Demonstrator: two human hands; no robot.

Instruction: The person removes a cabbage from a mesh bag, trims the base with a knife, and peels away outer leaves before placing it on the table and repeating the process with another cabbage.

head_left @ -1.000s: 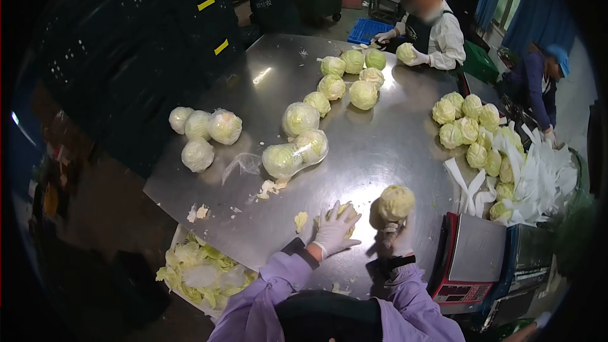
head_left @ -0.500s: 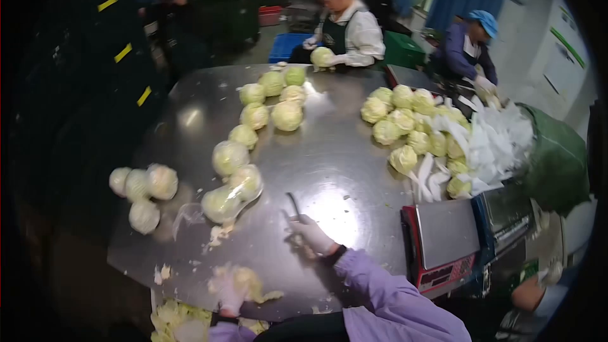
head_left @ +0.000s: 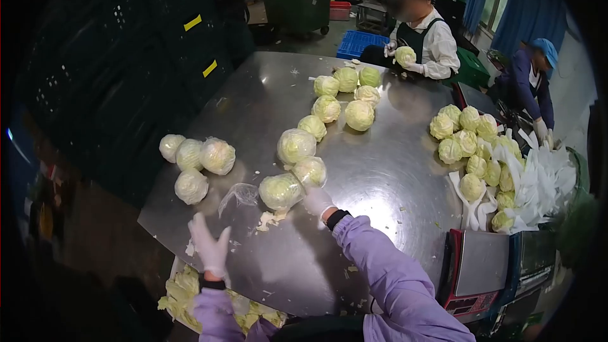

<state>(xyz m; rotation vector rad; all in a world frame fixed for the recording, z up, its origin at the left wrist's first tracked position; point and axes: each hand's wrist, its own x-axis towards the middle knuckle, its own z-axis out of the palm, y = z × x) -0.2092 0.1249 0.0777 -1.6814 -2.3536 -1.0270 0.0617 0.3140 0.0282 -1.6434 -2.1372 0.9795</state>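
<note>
My gloved left hand [head_left: 209,244] is open above the table's near left edge, fingers spread and holding nothing. My gloved right hand [head_left: 316,201] is closed on a knife [head_left: 296,180], whose thin blade points up and left across two cabbages. One of these, a pale green cabbage [head_left: 278,192] in clear film, lies just left of that hand; the other wrapped cabbage [head_left: 310,171] is right above it. Crumpled clear film [head_left: 239,196] and leaf scraps [head_left: 271,219] lie between my hands.
More cabbages [head_left: 359,115] run up the metal table [head_left: 253,114], with a group [head_left: 191,186] at left and a pile [head_left: 467,142] at right beside white netting [head_left: 548,177]. A scale [head_left: 482,263] stands near right, a leaf bin [head_left: 183,291] below. Co-workers [head_left: 437,44] are across the table.
My left hand has let go of the pale leaf trimmings and moved up, opening. My right hand has moved up with the knife to the wrapped cabbages. The view has swung left.
</note>
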